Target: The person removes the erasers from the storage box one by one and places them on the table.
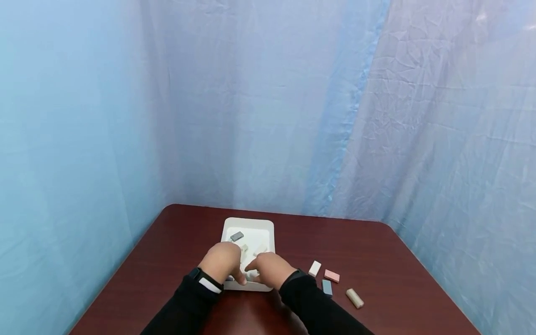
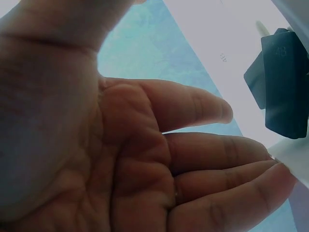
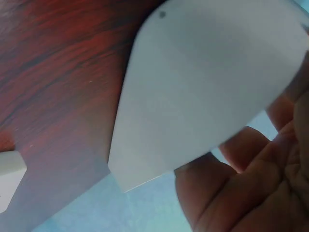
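Both hands [image 1: 247, 267] over near edge of white tray [image 1: 268, 228], blocks inside

White tray [image 1: 268, 228] with a grey block [image 1: 237, 236] on a dark red wood-grain table [image 1: 377, 251], pale blue curtains [image 1: 268, 102].

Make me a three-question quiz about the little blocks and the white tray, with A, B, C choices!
1. Where is the white tray?
A. on the brown table
B. on the floor
C. on a chair

2. How many blocks lie on the table right of the tray?
A. one
B. four
C. nine

3. What are the two hands doing?
A. waving in the air
B. resting in pockets
C. reaching over the tray's near edge

Answers:
1. A, it sits on the wood top.
2. B: white block, pink block, blue-grey block, tan block.
3. C, left hand and right hand meet at the near edge.
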The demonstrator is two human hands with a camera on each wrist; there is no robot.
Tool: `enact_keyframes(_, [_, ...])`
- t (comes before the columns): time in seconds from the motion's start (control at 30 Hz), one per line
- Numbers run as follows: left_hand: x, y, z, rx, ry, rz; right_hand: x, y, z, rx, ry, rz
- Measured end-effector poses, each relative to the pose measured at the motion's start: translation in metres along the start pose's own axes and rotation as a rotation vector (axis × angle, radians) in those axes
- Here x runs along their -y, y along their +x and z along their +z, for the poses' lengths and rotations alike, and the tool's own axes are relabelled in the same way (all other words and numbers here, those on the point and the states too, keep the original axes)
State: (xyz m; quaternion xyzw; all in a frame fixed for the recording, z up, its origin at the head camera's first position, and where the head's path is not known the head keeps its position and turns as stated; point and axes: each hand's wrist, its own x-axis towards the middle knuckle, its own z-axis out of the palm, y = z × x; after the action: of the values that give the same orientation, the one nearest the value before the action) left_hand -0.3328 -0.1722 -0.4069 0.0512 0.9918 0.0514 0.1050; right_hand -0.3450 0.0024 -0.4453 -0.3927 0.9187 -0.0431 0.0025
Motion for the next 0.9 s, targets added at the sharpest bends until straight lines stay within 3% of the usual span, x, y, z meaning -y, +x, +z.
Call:
enact_keyframes(0.37, [0.000, -0.001, 0.002, -0.011, 0.011, 0.000, -0.005, 0.004, 0.006, 0.030, 0.081, 0.067])
enact_keyframes(0.6, [0.001, -0.004, 0.006, -0.042, 0.001, 0.015, -0.009, 0.001, 0.013, -0.042, 0.164, 0.117])
enact_keyframes(0.9, [0.001, 0.000, 0.005, -0.021, 0.008, 0.002, -0.019, -0.006, 0.008, -0.155, 0.386, 0.230])
